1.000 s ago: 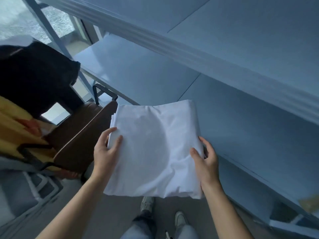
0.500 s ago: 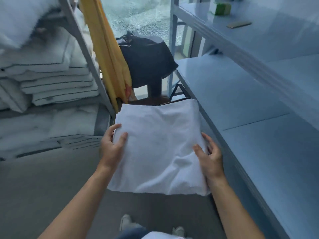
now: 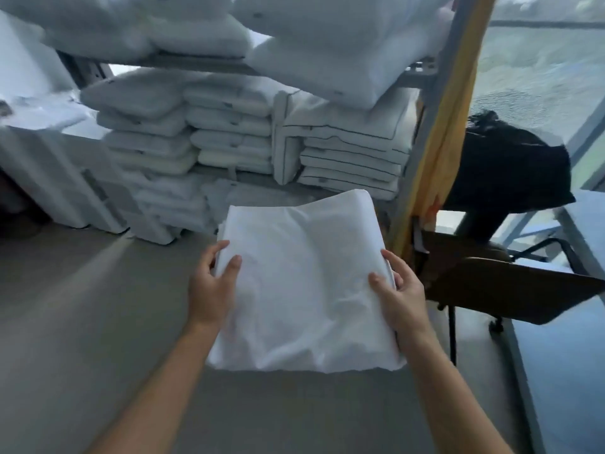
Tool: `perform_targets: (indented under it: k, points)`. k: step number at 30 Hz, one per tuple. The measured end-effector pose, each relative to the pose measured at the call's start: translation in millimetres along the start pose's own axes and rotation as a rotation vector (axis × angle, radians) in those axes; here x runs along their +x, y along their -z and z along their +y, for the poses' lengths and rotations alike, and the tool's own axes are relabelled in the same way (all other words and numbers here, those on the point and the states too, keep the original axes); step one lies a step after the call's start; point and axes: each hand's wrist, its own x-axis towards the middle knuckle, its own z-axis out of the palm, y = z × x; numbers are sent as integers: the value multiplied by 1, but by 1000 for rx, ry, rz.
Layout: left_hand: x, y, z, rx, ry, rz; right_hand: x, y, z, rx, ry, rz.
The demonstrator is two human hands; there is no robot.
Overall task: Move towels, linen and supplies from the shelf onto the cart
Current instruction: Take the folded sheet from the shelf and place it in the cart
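the folded linen [image 3: 304,283], a white stack folded roughly square, is carried in the air above the floor [image 3: 82,322], lying flat with its near edge sagging slightly. the left hand [image 3: 209,286] takes the left edge of the linen and the right hand [image 3: 401,296] takes the right edge. each grip is clamped on the linen, with the thumb on top and the fingers curled round the edge and mostly hidden beneath. beyond the linen stand stacked pillows [image 3: 229,132] on a rack. just right of the linen a rack post [image 3: 437,103] rises with a yellow cloth [image 3: 442,149] hanging along it. further right of the linen are a brown chair [image 3: 510,290] and a black bag [image 3: 514,165]. no cart is in view. judged step: transfer, with the load off its shelf and not yet set down. the next move calls for locating the cart and keeping both grips level so the folds do not slip. the linen is soft and will droop if either grip loosens, so it should be lowered flat onto a free area before either grip lets go.
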Motion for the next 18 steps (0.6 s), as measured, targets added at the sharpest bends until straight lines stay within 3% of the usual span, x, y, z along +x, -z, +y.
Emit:
perform_targets:
  k: [9,18]
  points:
    - [35,204,-54,59,108,474,22,-247,-19,-106,35,-433]
    - [97,330,-109,180,181,789,58,-465,-2,-195,85,-754]
